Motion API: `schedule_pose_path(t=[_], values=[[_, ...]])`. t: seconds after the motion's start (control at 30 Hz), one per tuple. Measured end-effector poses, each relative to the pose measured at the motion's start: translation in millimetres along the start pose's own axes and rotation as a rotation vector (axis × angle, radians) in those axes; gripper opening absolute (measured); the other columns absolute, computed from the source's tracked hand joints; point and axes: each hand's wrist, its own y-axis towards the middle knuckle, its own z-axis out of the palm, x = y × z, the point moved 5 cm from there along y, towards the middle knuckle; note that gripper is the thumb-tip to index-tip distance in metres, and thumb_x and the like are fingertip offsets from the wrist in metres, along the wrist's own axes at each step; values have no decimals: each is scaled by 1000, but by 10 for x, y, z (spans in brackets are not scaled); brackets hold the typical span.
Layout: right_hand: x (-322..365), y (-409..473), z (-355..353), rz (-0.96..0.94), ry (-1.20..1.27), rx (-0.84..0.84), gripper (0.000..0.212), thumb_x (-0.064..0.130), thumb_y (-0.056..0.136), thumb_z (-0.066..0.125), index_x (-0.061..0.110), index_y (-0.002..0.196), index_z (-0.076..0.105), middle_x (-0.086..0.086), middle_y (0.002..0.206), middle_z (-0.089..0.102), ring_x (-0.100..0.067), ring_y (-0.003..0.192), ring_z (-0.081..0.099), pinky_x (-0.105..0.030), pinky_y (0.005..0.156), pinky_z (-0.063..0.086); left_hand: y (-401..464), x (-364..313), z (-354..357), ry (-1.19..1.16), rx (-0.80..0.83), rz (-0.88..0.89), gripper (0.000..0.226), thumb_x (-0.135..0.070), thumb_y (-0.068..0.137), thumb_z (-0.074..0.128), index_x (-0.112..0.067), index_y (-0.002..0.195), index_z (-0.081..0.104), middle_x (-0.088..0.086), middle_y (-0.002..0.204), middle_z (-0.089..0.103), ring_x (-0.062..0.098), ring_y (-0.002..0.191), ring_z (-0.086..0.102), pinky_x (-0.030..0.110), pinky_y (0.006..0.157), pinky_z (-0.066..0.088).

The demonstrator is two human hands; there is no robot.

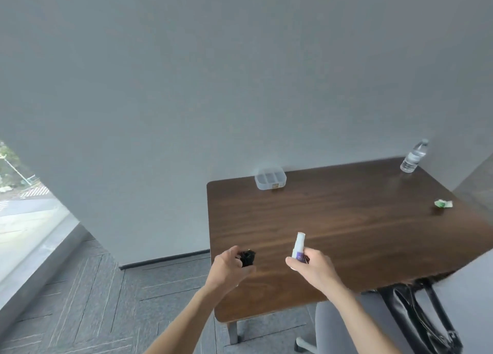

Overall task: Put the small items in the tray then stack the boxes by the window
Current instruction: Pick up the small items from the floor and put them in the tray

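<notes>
My left hand (230, 267) grips a small black object (247, 257) just above the near left part of the dark wooden table (346, 220). My right hand (312, 269) holds a small white bottle with a purple label (298, 247), tilted upright over the table. A clear plastic tray with compartments (270, 178) sits at the table's far left edge against the wall. A crumpled green and white wrapper (443, 203) lies near the right edge. No boxes are in view.
A clear water bottle (414, 156) stands at the table's far right corner. A black bag (421, 319) and a grey chair (336, 324) sit below the near edge. A window (24, 209) with a low sill runs along the left, over grey carpet.
</notes>
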Motion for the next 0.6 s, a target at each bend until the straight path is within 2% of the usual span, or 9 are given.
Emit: schedule_pose_path(t=[0.07, 0.13, 0.27, 0.33, 0.4, 0.5, 0.6], values=[[138, 357, -65, 27, 24, -7, 33, 39, 80, 70, 20, 65, 48, 9, 64, 52, -11, 62, 50, -27, 60, 38, 461, -42, -115, -3, -2, -6, 51, -53, 54, 67, -18, 91, 61, -1, 76, 71, 20, 73, 69, 42, 61, 60], [266, 687, -134, 48, 54, -12, 32, 41, 79, 71, 20, 65, 50, 10, 64, 51, -11, 62, 48, -27, 61, 37, 857, -119, -197, -10, 1, -4, 47, -52, 57, 66, -20, 91, 62, -2, 78, 71, 18, 75, 69, 42, 61, 61], [437, 1326, -224, 89, 69, 11, 37, 46, 76, 72, 15, 67, 54, 12, 64, 50, -11, 62, 47, -28, 61, 35, 1520, -318, -288, 5, 0, -3, 33, -45, 69, 71, -23, 93, 62, -7, 76, 71, 12, 72, 66, 33, 62, 59], [505, 1683, -262, 98, 73, 32, 38, 46, 75, 72, 10, 76, 60, 10, 69, 52, -12, 66, 48, -28, 62, 36, 1826, -412, -297, -3, -1, -4, 31, -45, 72, 71, -25, 94, 62, -8, 76, 70, 10, 68, 63, 28, 62, 55], [558, 2060, -294, 103, 68, 53, 38, 47, 75, 71, 11, 86, 67, 8, 77, 59, -12, 72, 54, -28, 65, 40, 2129, -497, -304, 17, -17, -7, 34, -45, 73, 71, -26, 100, 64, -6, 84, 66, 11, 75, 61, 26, 64, 48], [655, 2664, -328, 96, 38, 79, 32, 44, 75, 71, 14, 83, 67, 9, 78, 62, -10, 74, 59, -26, 65, 42, 2577, -619, -315, 18, -65, -27, 37, -46, 73, 72, -33, 108, 65, -6, 93, 56, 11, 81, 56, 24, 68, 43], [755, 3320, -361, 64, -14, 74, 25, 42, 77, 71, 17, 74, 64, 8, 73, 67, -10, 72, 62, -25, 61, 43, 3066, -719, -255, -24, -81, -69, 36, -44, 72, 70, -40, 107, 65, -7, 92, 58, 9, 85, 58, 28, 75, 53]])
